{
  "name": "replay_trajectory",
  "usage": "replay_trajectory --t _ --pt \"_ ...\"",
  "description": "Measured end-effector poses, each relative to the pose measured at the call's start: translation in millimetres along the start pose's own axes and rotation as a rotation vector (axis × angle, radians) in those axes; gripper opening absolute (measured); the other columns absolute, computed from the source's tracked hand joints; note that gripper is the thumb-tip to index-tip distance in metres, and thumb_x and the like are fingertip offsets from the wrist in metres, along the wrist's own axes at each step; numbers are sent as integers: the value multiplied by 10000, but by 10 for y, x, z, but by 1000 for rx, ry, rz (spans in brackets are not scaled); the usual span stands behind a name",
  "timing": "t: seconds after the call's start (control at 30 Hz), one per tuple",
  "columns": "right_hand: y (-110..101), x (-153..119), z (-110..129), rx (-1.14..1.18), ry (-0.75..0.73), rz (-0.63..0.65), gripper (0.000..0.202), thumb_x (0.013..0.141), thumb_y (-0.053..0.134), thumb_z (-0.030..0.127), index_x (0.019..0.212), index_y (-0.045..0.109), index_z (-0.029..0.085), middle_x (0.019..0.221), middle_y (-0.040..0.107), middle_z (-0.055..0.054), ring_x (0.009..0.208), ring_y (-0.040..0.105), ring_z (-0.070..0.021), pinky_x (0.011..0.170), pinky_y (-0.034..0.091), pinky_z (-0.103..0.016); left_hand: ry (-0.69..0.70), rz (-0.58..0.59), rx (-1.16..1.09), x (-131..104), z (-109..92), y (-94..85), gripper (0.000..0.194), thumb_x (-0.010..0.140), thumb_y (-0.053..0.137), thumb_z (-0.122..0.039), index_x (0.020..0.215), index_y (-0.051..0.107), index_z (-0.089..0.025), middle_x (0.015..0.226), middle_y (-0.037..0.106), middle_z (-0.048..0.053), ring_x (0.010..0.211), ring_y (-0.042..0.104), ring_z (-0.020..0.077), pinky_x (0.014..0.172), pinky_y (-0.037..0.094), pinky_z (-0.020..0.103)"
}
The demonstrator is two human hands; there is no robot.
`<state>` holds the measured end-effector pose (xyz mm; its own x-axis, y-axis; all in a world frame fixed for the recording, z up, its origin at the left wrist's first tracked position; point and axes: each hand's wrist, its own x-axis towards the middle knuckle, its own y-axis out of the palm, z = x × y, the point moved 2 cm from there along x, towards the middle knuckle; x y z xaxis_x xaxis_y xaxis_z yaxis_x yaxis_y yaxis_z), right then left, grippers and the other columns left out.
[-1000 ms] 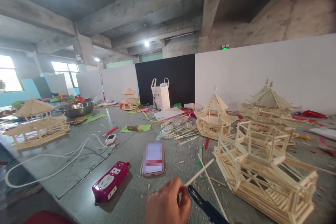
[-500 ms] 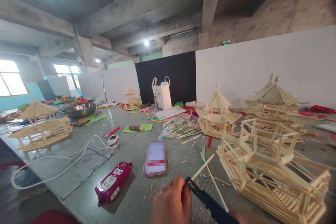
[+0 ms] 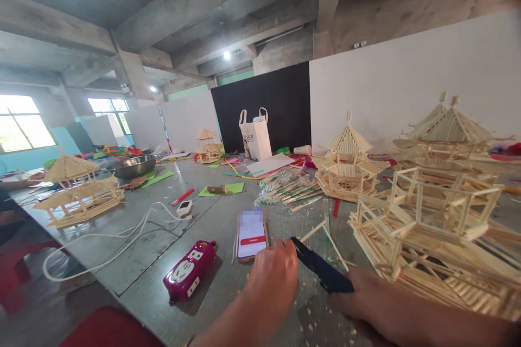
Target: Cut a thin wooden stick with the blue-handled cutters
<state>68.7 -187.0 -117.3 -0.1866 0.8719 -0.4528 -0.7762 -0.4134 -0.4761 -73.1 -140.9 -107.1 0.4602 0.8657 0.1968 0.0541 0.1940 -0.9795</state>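
Since the earlier frame both forearms have come further into view. The left hand (image 3: 272, 276) is curled, fingertips pinching a thin wooden stick (image 3: 313, 230) at the cutter's tip. The right hand (image 3: 368, 298) grips the dark cutter (image 3: 321, 271), low over the table (image 3: 211, 217), beside the stick model (image 3: 427, 233).

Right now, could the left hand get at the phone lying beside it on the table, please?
Probably yes. The left hand sits just right of the phone, with only bare table between them. Its fingers pinch a thin stick, though, so it would need freeing first.
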Motion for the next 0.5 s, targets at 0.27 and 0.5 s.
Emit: replay_trajectory --t 0.27,0.5 --pt "123 219 -183 129 129 -114 363 827 399 264 496 507 163 387 435 16 290 385 -81 302 267 -160 120 90 105 75 -3 138 339 715 360 19 909 587 -141 874 612 113 770 619 266 597 467 349" --pt "207 258 -248 25 163 -65 358 711 527 226 378 397 204 307 353 42 248 351 -106 310 284 -195 96 59 167 -58 -28 363 351 737 364 23 911 616 -148 829 629 104 700 640 245 541 451 296"
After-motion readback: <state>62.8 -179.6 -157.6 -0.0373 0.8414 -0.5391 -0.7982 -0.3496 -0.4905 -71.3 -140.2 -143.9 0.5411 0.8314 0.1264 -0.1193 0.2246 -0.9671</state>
